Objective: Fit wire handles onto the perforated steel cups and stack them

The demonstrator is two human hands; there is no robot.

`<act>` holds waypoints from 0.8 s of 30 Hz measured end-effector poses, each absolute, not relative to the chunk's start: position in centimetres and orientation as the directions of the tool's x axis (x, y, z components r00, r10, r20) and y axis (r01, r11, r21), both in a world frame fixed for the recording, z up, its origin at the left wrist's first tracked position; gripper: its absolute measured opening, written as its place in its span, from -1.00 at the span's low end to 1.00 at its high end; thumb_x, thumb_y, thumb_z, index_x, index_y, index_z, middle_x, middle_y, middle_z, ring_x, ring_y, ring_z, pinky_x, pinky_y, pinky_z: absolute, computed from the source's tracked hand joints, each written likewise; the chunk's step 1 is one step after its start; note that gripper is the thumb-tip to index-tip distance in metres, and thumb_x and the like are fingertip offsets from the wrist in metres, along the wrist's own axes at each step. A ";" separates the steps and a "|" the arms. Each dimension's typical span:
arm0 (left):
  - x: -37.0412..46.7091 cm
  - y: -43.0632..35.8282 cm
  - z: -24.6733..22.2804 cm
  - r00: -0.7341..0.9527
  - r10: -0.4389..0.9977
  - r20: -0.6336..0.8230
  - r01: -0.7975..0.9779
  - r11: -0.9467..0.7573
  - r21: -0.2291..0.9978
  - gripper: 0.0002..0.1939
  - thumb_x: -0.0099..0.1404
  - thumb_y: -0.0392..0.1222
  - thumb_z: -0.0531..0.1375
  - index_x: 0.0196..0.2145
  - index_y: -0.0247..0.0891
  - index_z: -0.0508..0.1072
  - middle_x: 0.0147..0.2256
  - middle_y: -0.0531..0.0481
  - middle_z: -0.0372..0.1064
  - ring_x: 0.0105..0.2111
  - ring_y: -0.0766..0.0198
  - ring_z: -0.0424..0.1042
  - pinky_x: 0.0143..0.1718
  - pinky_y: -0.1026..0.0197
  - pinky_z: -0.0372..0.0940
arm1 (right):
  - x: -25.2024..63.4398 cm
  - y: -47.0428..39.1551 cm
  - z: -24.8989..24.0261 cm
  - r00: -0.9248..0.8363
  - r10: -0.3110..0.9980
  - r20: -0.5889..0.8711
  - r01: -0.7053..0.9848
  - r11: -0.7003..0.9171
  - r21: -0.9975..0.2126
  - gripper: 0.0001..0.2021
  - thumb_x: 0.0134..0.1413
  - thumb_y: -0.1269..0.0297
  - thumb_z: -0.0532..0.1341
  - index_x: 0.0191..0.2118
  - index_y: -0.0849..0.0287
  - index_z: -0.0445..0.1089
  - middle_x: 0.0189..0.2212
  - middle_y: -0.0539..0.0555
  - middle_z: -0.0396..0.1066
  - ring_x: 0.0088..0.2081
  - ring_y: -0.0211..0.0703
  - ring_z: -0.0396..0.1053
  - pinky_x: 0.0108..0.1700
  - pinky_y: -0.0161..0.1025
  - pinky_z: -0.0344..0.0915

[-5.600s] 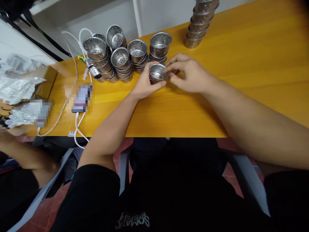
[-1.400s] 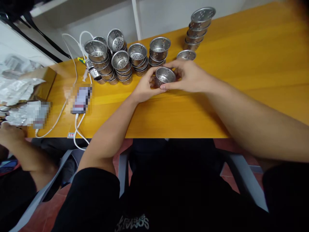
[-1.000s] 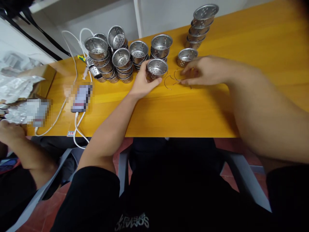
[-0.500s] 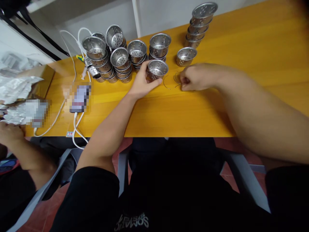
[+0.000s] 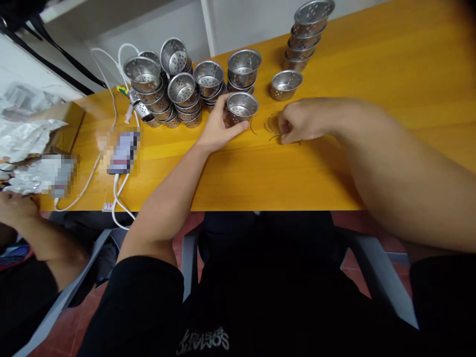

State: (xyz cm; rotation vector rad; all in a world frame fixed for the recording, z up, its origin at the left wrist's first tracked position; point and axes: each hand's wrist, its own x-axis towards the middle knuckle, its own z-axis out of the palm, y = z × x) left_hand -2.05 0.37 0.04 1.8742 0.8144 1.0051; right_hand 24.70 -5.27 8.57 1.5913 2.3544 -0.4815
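My left hand [image 5: 219,128] is wrapped round the near-left side of a perforated metal strainer cup [image 5: 241,105], which sits upright with its mouth upward. Right of it, my right hand [image 5: 293,123] is closed in a pinch low over the table, at thin curved wires [image 5: 272,125]. The wire ends poke out by the fingertips; how many are gripped is hidden. Another loose curved wire [image 5: 255,127] lies between the hands, close to the cup. Just beyond my right hand stands a single strainer cup [image 5: 285,85].
Stacked strainer cups [image 5: 182,94] crowd the back left, and a tall leaning stack [image 5: 305,37] stands at the back right. A phone [image 5: 124,151] with white cables lies to the left on the wooden table [image 5: 238,178]. At far left is another person's hand [image 5: 17,206] near plastic bags [image 5: 29,134].
My right hand has shifted slightly toward me at the wires, its fingers still pinched. My left hand keeps its hold on the strainer cup. The view has tilted a little.
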 end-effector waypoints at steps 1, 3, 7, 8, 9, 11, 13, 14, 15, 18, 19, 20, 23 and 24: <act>-2.0 0.3 0.1 0.466 0.826 0.317 0.154 -0.428 0.890 -0.01 0.17 0.38 0.50 0.34 -0.06 0.22 0.22 -0.17 0.40 0.24 0.09 0.54 0.33 -0.03 0.45 | 24.8 -5.2 8.6 -0.372 0.838 -0.399 0.928 0.340 -0.150 -0.80 0.21 0.32 0.46 -0.38 0.10 0.45 -0.48 0.01 0.43 -0.44 -0.10 0.35 -0.34 -0.13 0.15; -2.0 0.1 0.3 0.464 0.833 0.302 0.165 -0.416 0.894 0.01 0.16 0.39 0.51 0.35 -0.06 0.22 0.24 -0.17 0.40 0.25 0.08 0.53 0.34 -0.03 0.45 | 24.9 -5.2 8.6 -0.395 0.824 -0.407 0.919 0.354 -0.173 -0.77 0.19 0.33 0.48 -0.39 0.09 0.44 -0.50 0.01 0.42 -0.45 -0.10 0.34 -0.33 -0.13 0.14; -2.1 0.2 0.1 0.477 0.823 0.307 0.163 -0.426 0.890 0.02 0.18 0.39 0.49 0.38 -0.09 0.20 0.26 -0.20 0.38 0.28 0.05 0.51 0.35 -0.04 0.45 | 24.5 -5.6 8.6 -0.411 0.823 -0.392 0.904 0.423 -0.061 -0.77 0.23 0.24 0.46 -0.37 0.11 0.43 -0.47 0.03 0.43 -0.44 -0.11 0.32 -0.35 -0.14 0.08; -2.2 0.4 0.0 0.484 0.815 0.318 0.156 -0.438 0.886 0.01 0.20 0.39 0.49 0.38 -0.09 0.20 0.25 -0.20 0.38 0.29 0.05 0.51 0.35 -0.05 0.46 | 24.4 -5.7 8.6 -0.416 0.826 -0.381 0.898 0.440 -0.027 -0.76 0.25 0.20 0.45 -0.36 0.12 0.42 -0.46 0.04 0.43 -0.43 -0.11 0.31 -0.35 -0.14 0.06; -2.2 0.7 -0.3 0.490 0.807 0.331 0.151 -0.452 0.879 0.00 0.21 0.40 0.47 0.38 -0.09 0.19 0.25 -0.20 0.38 0.29 0.05 0.52 0.35 -0.05 0.46 | 24.3 -5.8 8.6 -0.419 0.830 -0.368 0.892 0.452 0.002 -0.75 0.27 0.17 0.43 -0.36 0.12 0.42 -0.45 0.05 0.43 -0.43 -0.11 0.30 -0.36 -0.13 0.05; -2.3 1.3 -0.9 0.498 0.788 0.362 0.148 -0.488 0.860 0.02 0.20 0.45 0.45 0.37 -0.11 0.18 0.25 -0.19 0.39 0.27 0.05 0.53 0.34 -0.07 0.47 | 24.1 -6.0 8.5 -0.427 0.838 -0.340 0.885 0.465 0.037 -0.74 0.29 0.12 0.40 -0.34 0.12 0.41 -0.42 0.06 0.43 -0.42 -0.11 0.28 -0.37 -0.14 0.02; -2.4 2.0 -1.5 0.508 0.772 0.382 0.152 -0.517 0.842 0.06 0.16 0.53 0.42 0.35 -0.12 0.16 0.24 -0.18 0.39 0.25 0.05 0.56 0.33 -0.10 0.49 | 24.1 -6.0 8.3 -0.430 0.844 -0.320 0.881 0.470 0.055 -0.75 0.29 0.10 0.38 -0.32 0.13 0.43 -0.39 0.07 0.43 -0.41 -0.12 0.27 -0.37 -0.17 0.01; -2.4 2.3 -1.8 0.514 0.764 0.389 0.151 -0.528 0.836 0.08 0.15 0.56 0.41 0.34 -0.13 0.15 0.24 -0.18 0.39 0.24 0.05 0.57 0.32 -0.11 0.49 | 24.1 -6.0 8.2 -0.430 0.847 -0.312 0.881 0.469 0.061 -0.75 0.29 0.09 0.37 -0.31 0.14 0.44 -0.38 0.08 0.44 -0.41 -0.12 0.28 -0.37 -0.18 0.00; -2.5 2.5 -2.0 0.522 0.756 0.394 0.150 -0.536 0.831 0.09 0.14 0.58 0.40 0.34 -0.13 0.15 0.24 -0.19 0.38 0.23 0.05 0.57 0.31 -0.11 0.50 | 24.0 -6.0 8.1 -0.428 0.850 -0.305 0.882 0.468 0.065 -0.75 0.28 0.08 0.36 -0.30 0.14 0.45 -0.37 0.09 0.44 -0.40 -0.11 0.29 -0.36 -0.18 0.01; -2.6 2.8 -2.2 0.547 0.734 0.403 0.143 -0.556 0.819 0.07 0.18 0.58 0.37 0.35 -0.12 0.11 0.26 -0.21 0.36 0.24 0.05 0.56 0.32 -0.11 0.49 | 24.0 -6.1 8.1 -0.432 0.856 -0.283 0.885 0.463 0.051 -0.77 0.29 0.07 0.36 -0.25 0.14 0.48 -0.33 0.12 0.48 -0.36 -0.06 0.34 -0.34 -0.18 0.04; -2.6 2.8 -2.3 0.555 0.726 0.406 0.141 -0.564 0.814 0.07 0.20 0.58 0.36 0.36 -0.12 0.10 0.26 -0.21 0.35 0.25 0.05 0.55 0.33 -0.11 0.48 | 24.0 -6.1 8.1 -0.440 0.856 -0.272 0.883 0.467 0.042 -0.77 0.29 0.08 0.35 -0.25 0.14 0.47 -0.32 0.13 0.48 -0.36 -0.05 0.34 -0.34 -0.17 0.05; -2.7 2.8 -2.3 0.565 0.717 0.408 0.141 -0.572 0.808 0.06 0.22 0.57 0.35 0.37 -0.11 0.07 0.27 -0.22 0.35 0.25 0.05 0.54 0.34 -0.12 0.47 | 24.1 -6.0 8.1 -0.450 0.855 -0.258 0.881 0.473 0.032 -0.78 0.30 0.10 0.34 -0.26 0.14 0.46 -0.33 0.12 0.48 -0.37 -0.05 0.34 -0.35 -0.17 0.05; -2.8 2.9 -2.5 0.590 0.695 0.412 0.148 -0.594 0.790 0.07 0.28 0.56 0.32 0.43 -0.09 -0.01 0.29 -0.22 0.32 0.28 0.04 0.52 0.38 -0.16 0.43 | 24.6 -5.8 8.0 -0.479 0.857 -0.190 0.874 0.485 -0.017 -0.81 0.29 0.19 0.35 -0.31 0.14 0.39 -0.38 0.09 0.44 -0.41 -0.08 0.31 -0.37 -0.15 0.08; -2.8 3.0 -2.6 0.593 0.691 0.413 0.152 -0.600 0.786 0.08 0.29 0.55 0.31 0.45 -0.08 -0.02 0.30 -0.22 0.31 0.28 0.04 0.52 0.38 -0.16 0.42 | 24.8 -5.7 7.9 -0.485 0.861 -0.155 0.874 0.483 -0.054 -0.83 0.27 0.24 0.36 -0.31 0.13 0.39 -0.39 0.08 0.44 -0.41 -0.08 0.32 -0.35 -0.14 0.12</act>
